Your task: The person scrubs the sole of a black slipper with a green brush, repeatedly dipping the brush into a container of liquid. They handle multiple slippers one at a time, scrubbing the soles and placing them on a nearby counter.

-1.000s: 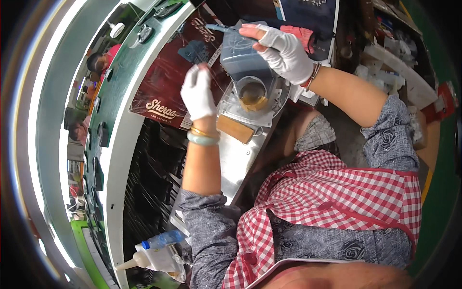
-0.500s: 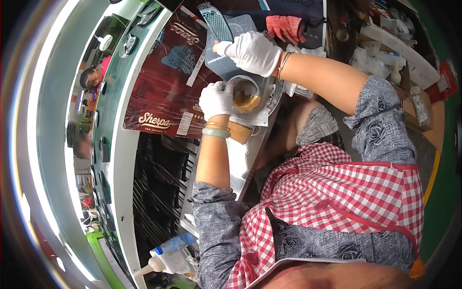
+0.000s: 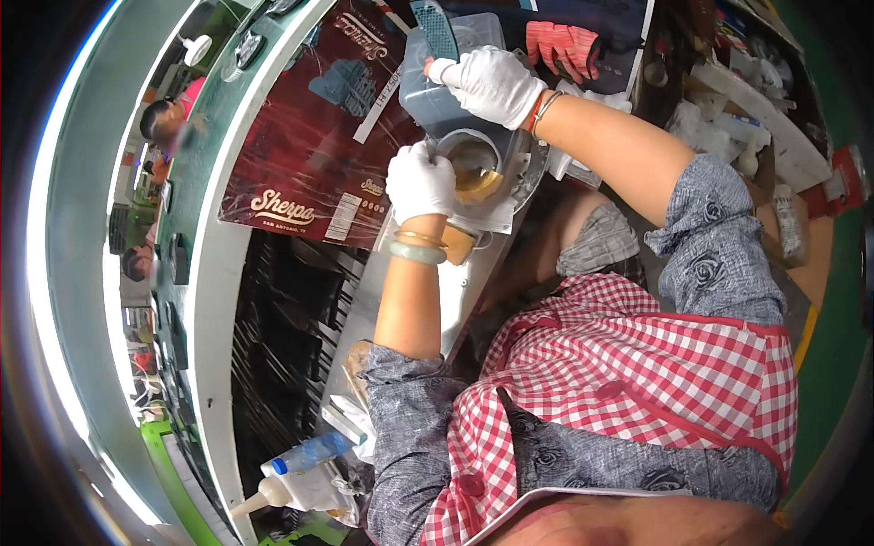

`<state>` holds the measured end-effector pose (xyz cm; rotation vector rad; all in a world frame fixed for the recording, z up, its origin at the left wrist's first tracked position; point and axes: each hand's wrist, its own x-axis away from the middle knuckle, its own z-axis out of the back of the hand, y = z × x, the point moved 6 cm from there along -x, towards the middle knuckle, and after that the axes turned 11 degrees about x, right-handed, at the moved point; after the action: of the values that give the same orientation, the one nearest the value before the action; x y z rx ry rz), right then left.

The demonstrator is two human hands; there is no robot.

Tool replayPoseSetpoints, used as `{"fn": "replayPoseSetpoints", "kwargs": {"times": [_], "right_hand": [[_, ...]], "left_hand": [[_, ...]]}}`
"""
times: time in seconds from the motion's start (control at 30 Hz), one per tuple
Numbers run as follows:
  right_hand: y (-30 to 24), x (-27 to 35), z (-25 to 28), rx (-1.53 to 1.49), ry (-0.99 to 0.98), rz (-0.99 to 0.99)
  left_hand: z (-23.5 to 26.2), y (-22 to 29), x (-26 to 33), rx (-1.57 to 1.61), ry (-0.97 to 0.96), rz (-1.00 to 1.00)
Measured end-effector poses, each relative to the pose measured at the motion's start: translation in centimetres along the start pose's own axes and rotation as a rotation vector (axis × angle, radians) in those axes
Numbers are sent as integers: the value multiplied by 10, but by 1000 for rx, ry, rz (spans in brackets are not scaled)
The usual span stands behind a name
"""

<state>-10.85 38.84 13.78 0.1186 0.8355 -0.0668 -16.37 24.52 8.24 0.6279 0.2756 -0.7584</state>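
Note:
Both my hands wear white gloves, one bare fingertip showing on the right. My right hand (image 3: 496, 88) is closed at the lower end of a flat teal strip with a textured face (image 3: 437, 35), above a translucent plastic tub (image 3: 423, 102). My left hand (image 3: 421, 184) is closed in a pinch beside a round pale cup (image 3: 499, 146) with something amber inside. What its fingers hold, if anything, is hidden. A tan sponge-like block (image 3: 460, 246) lies by my left wrist.
A dark red printed box (image 3: 314, 155) wrapped in film stands left of the tub. Beyond my right hand lies a red glove (image 3: 563, 50). A white nozzle bottle (image 3: 300, 490) and a blue-capped plastic bottle (image 3: 314, 452) are at lower left. Other people sit across the green bench (image 3: 214, 118).
The whole view has shifted slightly. My right hand and the teal strip sit a little higher and farther right in the picture; both hands remain closed.

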Motion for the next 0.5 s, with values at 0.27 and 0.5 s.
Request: {"fn": "replayPoseSetpoints", "kwargs": {"times": [0.27, 0.5], "right_hand": [[-4, 2, -9, -22, -60, -53], [-6, 1, -13, 28, -94, -51]], "left_hand": [[2, 79, 14, -79, -30, -620], [-9, 83, 5, -170, -326, -830]]}}
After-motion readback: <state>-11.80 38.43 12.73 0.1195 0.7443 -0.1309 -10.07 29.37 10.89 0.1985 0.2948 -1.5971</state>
